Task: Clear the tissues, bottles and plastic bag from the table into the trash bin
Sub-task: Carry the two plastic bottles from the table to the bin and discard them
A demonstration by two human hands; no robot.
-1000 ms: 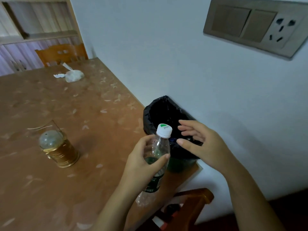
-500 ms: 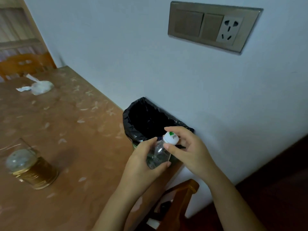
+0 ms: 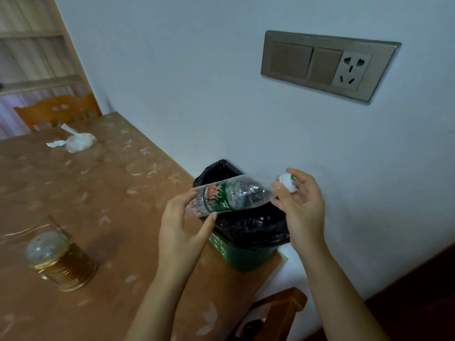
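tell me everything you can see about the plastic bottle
The plastic bottle is clear and crinkled, with a green and red label around its middle and a white cap. It lies nearly sideways in the air above the black-lined trash bin. The left hand grips its base end; the right hand holds the cap end.

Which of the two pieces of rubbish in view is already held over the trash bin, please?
The plastic bottle, held sideways by both hands above the black-lined bin; the plastic bag lies at the table's far end.
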